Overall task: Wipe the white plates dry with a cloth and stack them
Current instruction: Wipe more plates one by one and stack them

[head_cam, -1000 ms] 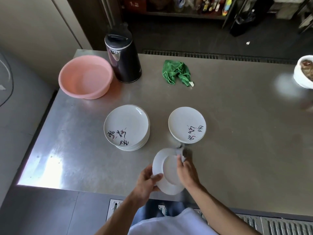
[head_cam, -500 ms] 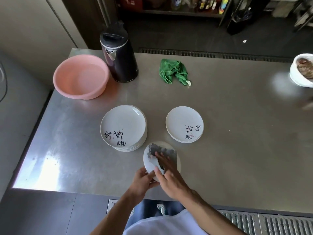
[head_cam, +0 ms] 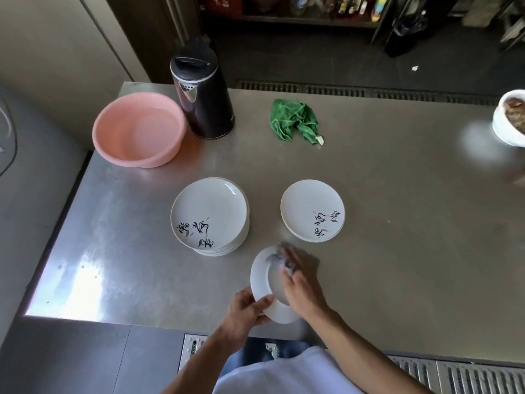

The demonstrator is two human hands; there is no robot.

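Kitchen shot from above, and we see the plate [head_cam: 262,275] being worked on right at the near edge of the steel table [head_cam: 397,223], tilted up a bit towards the camera and lifted off the surface. The left hand [head_cam: 247,311] grips its near rim, thumb on top and fingers curled under. The right hand [head_cam: 301,291] lies across the face of the plate with a greyish cloth [head_cam: 287,263] under its fingers [head_cam: 289,254]. That part is smeared with motion blur, so we honestly can't tell if the fingers are curled round the cloth or just pressing it flat.

Just beyond the hands, on the left, sits a stack of plates [head_cam: 210,214], white with black brush writing and little pink marks on the top one. To the right of it, apart from the stack, another plate [head_cam: 309,206] with the same kind of writing lies face up.

Further back there's a pink basin [head_cam: 139,129] near the table's left corner, with a black jug [head_cam: 204,100] touching it or just beside it (steel band and spout at the top). A crumpled green rag [head_cam: 292,118] lies to the right of the jug, well apart from the plates. At the far right edge we catch part of a white bowl [head_cam: 508,120] with something brown in it.
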